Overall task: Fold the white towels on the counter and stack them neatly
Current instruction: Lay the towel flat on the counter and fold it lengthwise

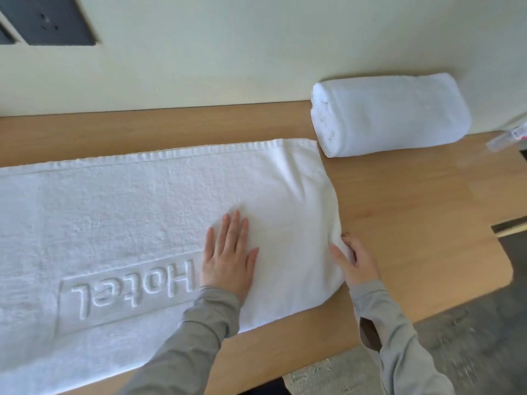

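A long white towel (137, 212) with a raised "Hotel" mark lies spread flat on the wooden counter (413, 212), running off the left edge of view. My left hand (228, 255) presses flat on it, fingers together, just right of the lettering. My right hand (355, 259) pinches the towel's right edge, thumb on top and fingers curled around the cloth. A folded white towel (390, 115) sits at the back right against the wall, apart from the spread one.
A pale wall (228, 52) runs along the counter's far side. A small clear wrapped item (510, 138) lies at the right edge. The counter's rounded front right corner drops to grey floor (470, 332). A dark gap (510, 226) notches the counter's right side.
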